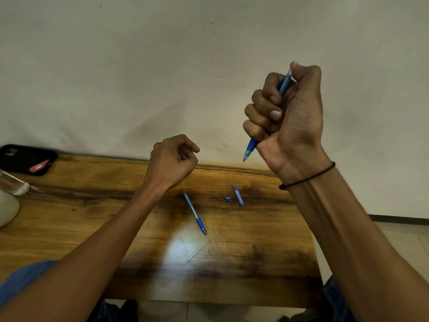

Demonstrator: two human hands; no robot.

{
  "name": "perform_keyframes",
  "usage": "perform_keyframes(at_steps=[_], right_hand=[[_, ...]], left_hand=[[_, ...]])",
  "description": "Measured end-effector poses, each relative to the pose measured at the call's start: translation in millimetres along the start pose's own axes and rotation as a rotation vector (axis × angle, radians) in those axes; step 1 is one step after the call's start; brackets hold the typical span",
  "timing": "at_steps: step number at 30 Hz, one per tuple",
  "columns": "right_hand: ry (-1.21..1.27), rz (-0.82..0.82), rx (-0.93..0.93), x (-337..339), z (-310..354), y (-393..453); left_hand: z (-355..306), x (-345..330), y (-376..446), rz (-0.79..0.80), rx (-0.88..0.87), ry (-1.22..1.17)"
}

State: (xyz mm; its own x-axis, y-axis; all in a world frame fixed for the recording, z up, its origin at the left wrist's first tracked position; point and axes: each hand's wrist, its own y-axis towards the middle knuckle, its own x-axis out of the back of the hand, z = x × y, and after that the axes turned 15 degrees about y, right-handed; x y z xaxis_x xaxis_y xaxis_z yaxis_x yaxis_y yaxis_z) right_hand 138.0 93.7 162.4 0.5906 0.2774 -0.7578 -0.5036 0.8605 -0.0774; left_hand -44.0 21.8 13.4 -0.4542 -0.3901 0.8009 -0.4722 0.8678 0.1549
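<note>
- Pen (284,84): slim and blue, with a pale translucent top end and a darker blue grip section just above the fine metal tip.
- Pose: steeply tilted, with the tip pointing down and left and the top end up and right.
- Place: held in the air over the far edge of the table (92,205), in the fist of the right hand (290,117). The fingers wrap its middle, so only the two ends show.
</note>
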Motion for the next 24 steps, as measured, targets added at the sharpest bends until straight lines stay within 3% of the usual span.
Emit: perform_keyframes(at_steps=[24], right_hand=[[-0.004,-0.011,-0.003,-0.6,1.0,-0.2]], left_hand=[[-1.4,0.3,-1.3,0.005,-0.009,0.012]])
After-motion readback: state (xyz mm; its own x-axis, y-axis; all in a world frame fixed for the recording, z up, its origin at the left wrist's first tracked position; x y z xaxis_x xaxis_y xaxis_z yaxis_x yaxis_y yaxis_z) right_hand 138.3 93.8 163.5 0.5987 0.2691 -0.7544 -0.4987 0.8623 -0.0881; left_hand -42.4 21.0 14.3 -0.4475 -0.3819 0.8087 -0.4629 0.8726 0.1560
